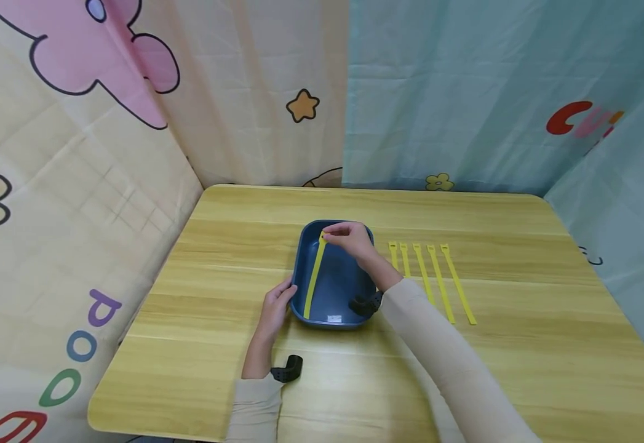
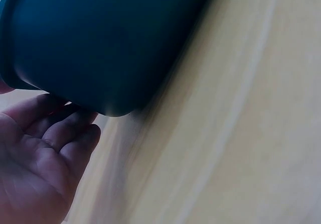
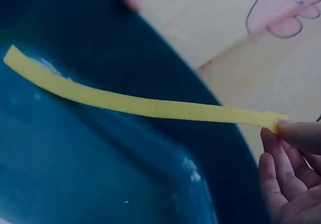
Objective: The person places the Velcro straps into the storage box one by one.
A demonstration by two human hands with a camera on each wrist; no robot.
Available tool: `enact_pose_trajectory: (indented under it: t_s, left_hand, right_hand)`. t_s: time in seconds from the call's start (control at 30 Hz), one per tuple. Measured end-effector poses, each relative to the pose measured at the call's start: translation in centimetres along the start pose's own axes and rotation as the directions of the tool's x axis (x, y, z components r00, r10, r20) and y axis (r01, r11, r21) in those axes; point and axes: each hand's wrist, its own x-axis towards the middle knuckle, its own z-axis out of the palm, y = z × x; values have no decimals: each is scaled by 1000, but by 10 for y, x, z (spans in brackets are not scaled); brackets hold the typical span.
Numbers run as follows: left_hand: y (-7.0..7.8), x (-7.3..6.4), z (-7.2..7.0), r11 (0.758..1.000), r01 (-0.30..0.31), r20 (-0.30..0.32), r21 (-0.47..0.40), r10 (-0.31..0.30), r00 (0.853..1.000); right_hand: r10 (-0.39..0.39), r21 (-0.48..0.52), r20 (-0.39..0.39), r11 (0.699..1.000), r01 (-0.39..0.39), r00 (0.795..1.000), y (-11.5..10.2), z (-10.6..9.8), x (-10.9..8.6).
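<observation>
A dark blue tray (image 1: 339, 277) with rounded corners sits on the table. My left hand (image 1: 274, 311) holds its left side, thumb over the rim and fingers at the outer wall, as the left wrist view shows the tray's side (image 2: 110, 43). Over the tray, my right hand (image 1: 357, 239) pinches the slotted end of a yellow hook-and-loop cable strap (image 3: 140, 106) between thumb and fingers. The strap slants down along the tray's left part, its free end close to the near side of the tray floor.
Several more yellow straps (image 1: 457, 283) lie side by side on the wooden table (image 1: 543, 320), right of the tray and partly behind my right forearm. Printed curtains (image 1: 261, 123) stand at the table's back and sides. Each wrist carries a black band device (image 1: 288, 369).
</observation>
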Motion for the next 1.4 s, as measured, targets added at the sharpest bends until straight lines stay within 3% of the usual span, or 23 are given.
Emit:
enact_pose_trajectory:
  t_s: [0.2, 0.4, 0.7, 1.07, 1.4]
  left_hand:
    - [0, 2, 1, 1000, 7, -7, -5, -7, 1000]
    - [-1, 3, 3, 999, 19, 11, -44, -19, 1000]
    - [0, 0, -1, 999, 24, 19, -38, -24, 1000]
    - [2, -1, 0, 997, 28, 45, -69, -25, 999]
    - [4, -1, 0, 996, 29, 54, -81, -25, 998]
  right_hand:
    - [63, 25, 6, 998, -63, 998, 19, 6, 22]
    - [192, 5, 7, 981, -192, 981, 7, 11, 22]
    - [208, -35, -41, 977, -209, 977, 22, 26, 39]
    - [264, -56, -67, 962, -268, 962, 29, 29, 43]
    - [263, -160, -54, 950, -268, 963, 31, 31, 44]
